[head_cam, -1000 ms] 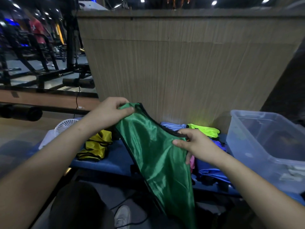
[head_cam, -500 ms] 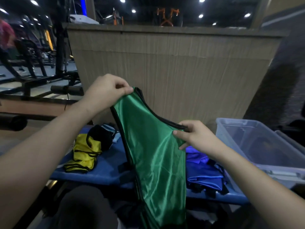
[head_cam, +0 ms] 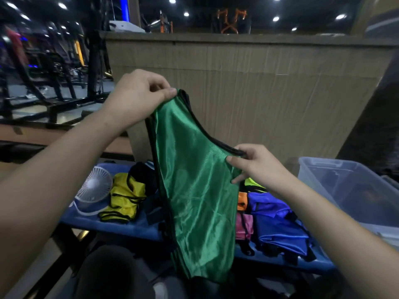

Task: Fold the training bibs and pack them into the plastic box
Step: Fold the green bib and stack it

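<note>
A shiny green training bib (head_cam: 198,190) with black trim hangs in the air in front of me. My left hand (head_cam: 138,93) pinches its upper strap, raised high. My right hand (head_cam: 257,165) pinches the black-edged rim lower and to the right. Below, on a blue padded bench (head_cam: 121,225), lie a crumpled yellow bib (head_cam: 123,197), a blue bib (head_cam: 278,225), a pink one (head_cam: 244,225), an orange one (head_cam: 243,198) and a neon yellow one (head_cam: 253,182). A clear plastic box (head_cam: 354,190) stands at the right end of the bench.
A small white fan (head_cam: 94,186) lies at the bench's left end. A tall wood-grain panel (head_cam: 259,87) rises right behind the bench. Gym machines (head_cam: 47,67) stand far left. My dark-trousered knee (head_cam: 114,275) is below the bench edge.
Both hands have lifted the green bib higher, the left hand rising most. The grips on the strap and the rim stay the same.
</note>
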